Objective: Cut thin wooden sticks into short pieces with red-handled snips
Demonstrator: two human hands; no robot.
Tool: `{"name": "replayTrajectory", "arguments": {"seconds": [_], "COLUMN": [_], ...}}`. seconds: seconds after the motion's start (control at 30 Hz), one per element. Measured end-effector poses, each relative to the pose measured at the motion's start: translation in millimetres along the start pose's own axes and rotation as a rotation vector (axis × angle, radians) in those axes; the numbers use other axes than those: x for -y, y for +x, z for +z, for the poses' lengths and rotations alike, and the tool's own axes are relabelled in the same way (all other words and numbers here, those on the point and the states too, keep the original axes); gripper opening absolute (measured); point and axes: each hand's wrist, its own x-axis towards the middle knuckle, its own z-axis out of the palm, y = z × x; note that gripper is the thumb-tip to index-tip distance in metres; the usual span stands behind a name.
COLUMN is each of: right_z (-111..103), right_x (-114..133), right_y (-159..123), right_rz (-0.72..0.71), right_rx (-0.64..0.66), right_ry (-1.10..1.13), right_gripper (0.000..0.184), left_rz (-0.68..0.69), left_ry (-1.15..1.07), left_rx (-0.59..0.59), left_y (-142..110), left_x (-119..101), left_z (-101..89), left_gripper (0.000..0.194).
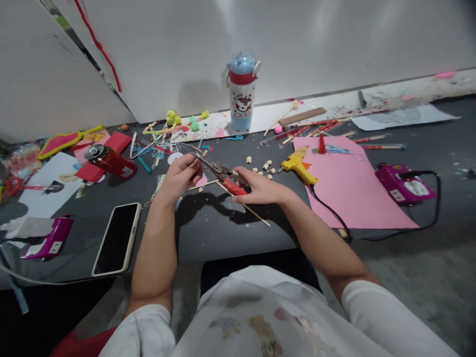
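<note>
My right hand (pixel 256 186) is wrapped round the red handles of a pair of scissors (pixel 213 166), whose grey blades point up and left. At the blade end, my left hand (pixel 182 176) is closed in a pinch; what its fingers hold is too small to make out. Below the hands, thin wooden sticks (pixel 253 210) lie on the dark grey table. Several short cut wooden pieces (pixel 267 164) are scattered just beyond my right hand. Partly hidden behind my left fingers is a pink round piece (pixel 202 181).
A yellow glue gun (pixel 299 166) rests on pink paper (pixel 353 193) at the right, near a purple power box (pixel 405 184). A bottle (pixel 242 94) stands at the back. Leftward are a red can (pixel 111 161), a phone (pixel 117 239) and another purple box (pixel 50 239).
</note>
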Motion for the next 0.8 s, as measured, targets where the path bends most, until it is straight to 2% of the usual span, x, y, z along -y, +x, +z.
{"name": "replayTrajectory", "arguments": {"seconds": [0.23, 0.4, 0.47, 0.6, 0.67, 0.73, 0.8], "right_z": [-2, -1, 2, 9, 14, 20, 25], "right_x": [1, 2, 1, -4, -8, -11, -13], "right_y": [0, 1, 2, 4, 7, 10, 13], "right_rz": [-0.017, 0.01, 0.035, 0.096, 0.108, 0.132, 0.151], "right_rx": [0.02, -0.009, -0.042, -0.14, -0.183, -0.197, -0.202], "right_ry": [0.01, 0.018, 0.062, 0.211, 0.3, 0.385, 0.451], "right_gripper": [0.042, 0.041, 0.042, 0.042, 0.04, 0.041, 0.042], "left_rz": [-0.025, -0.015, 0.025, 0.2, 0.248, 0.217, 0.129], "left_ry": [0.031, 0.108, 0.185, 0.395, 0.386, 0.27, 0.138], "left_rx": [0.004, -0.038, -0.129, -0.466, -0.588, -0.628, -0.613], "left_y": [0, 3, 5, 8, 11, 14, 18], "left_x": [-1, 1, 3, 10, 15, 20, 23], "left_z": [-1.0, 1.0, 3.0, 6.0, 6.5, 7.4, 9.9], "left_gripper": [0.028, 0.019, 0.022, 0.03, 0.03, 0.028, 0.028]}}
